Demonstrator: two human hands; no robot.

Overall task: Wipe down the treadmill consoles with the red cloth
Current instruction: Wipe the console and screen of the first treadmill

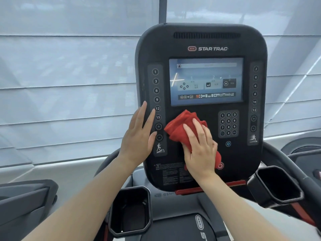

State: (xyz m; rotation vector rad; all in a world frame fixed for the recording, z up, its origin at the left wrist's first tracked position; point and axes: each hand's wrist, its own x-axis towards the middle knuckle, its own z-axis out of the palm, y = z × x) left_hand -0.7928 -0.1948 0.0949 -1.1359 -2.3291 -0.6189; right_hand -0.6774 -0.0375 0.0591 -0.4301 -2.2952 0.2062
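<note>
Reaching up from the bottom edge of the frame, two bare forearms converge on a Star Trac treadmill console point(199, 40). Below them sit two black cup holders, one at lower centre point(121, 214) and one at lower right point(276, 185), with a red bar point(208, 187) running along the console's lower edge between them.

The left hand point(139, 136) lies flat against the console's left side, fingers straight and holding nothing, its fingertips beside the 12 and 15 of the left button column point(157, 101). The right hand point(201, 148) presses the red cloth point(178, 126) against the panel with fingers spread and fairly straight, not clenched round it. The bunched cloth sits at the centre of the frame, just under the screen point(206, 80), between the left button column and the numeric keypad point(228, 124); a small fold shows under the heel of the hand.

The screen is lit, with small icons too blurred to read. A fan button point(228, 143) sits just right of the right hand, and a second column of numbered buttons point(254, 98) lines the console's right side.

At lower left is part of a neighbouring machine point(26, 197). Behind everything, pale window blinds point(69, 75) fill the upper frame.
</note>
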